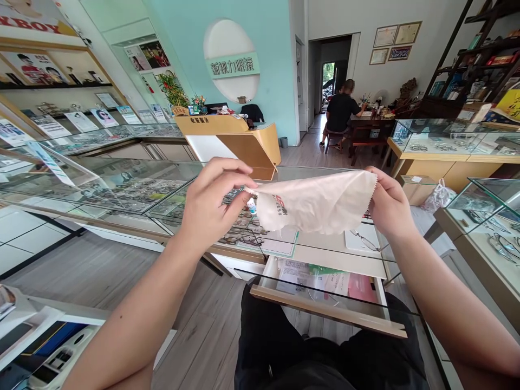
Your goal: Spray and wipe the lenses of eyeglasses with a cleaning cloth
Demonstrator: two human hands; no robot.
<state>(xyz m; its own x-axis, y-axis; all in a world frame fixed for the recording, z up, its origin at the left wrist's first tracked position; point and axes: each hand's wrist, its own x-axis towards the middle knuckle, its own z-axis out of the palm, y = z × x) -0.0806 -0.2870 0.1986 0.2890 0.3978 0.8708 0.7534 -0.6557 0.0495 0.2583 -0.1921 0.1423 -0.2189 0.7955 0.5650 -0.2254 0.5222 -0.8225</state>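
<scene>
A pale cream cleaning cloth (320, 200) with a zigzag edge and red and dark print hangs stretched between my two hands. My left hand (217, 200) pinches its left corner between thumb and fingers. At the opposite end, the upper right corner is gripped by my right hand (392, 203), its fingers closed. Below the cloth is a glass-topped display counter. Thin-framed eyeglasses (368, 241) lie near my right hand, partly covered by the cloth. Several more eyeglasses (249, 240) sit in the case below my left hand.
An open drawer (325, 311) with papers and a pink packet juts out over my lap. Glass display cases (495, 216) stand to the right. A wooden reception desk (264, 143) is ahead. Farther back, a person in black (341, 114) sits at a dark table.
</scene>
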